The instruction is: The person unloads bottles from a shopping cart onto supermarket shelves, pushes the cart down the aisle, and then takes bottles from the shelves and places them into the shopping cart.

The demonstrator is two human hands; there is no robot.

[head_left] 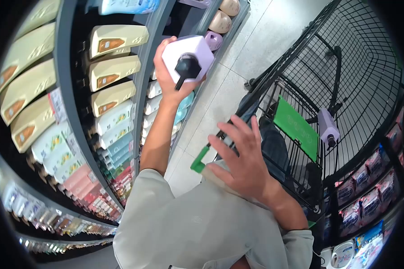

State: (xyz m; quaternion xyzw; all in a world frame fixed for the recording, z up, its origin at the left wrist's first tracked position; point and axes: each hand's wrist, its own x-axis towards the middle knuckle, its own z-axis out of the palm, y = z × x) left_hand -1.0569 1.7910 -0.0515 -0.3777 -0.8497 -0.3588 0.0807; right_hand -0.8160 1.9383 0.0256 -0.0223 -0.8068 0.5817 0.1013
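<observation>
My left hand (167, 83) is wrapped around a lavender pump bottle (203, 59) with a black pump top. It is held upright beside the shelves, so I look down on its pump. My right hand (243, 163) is open in front of my chest, its fingers spread and nothing in them. Close to its fingers is the shopping cart's handle, with a green end piece (199, 160). Inside the black wire cart (363, 83) lies a second lavender pump bottle (327, 123), beside a green panel (296, 127).
Shelves on the left hold several cream bottles (114, 71), white bottles (114, 119) and pink bottles (80, 181). Purple and beige bottles (220, 22) line the far shelf end. Pink packs (363, 177) fill shelves on the right, past the cart. Pale floor tiles (251, 49) show between.
</observation>
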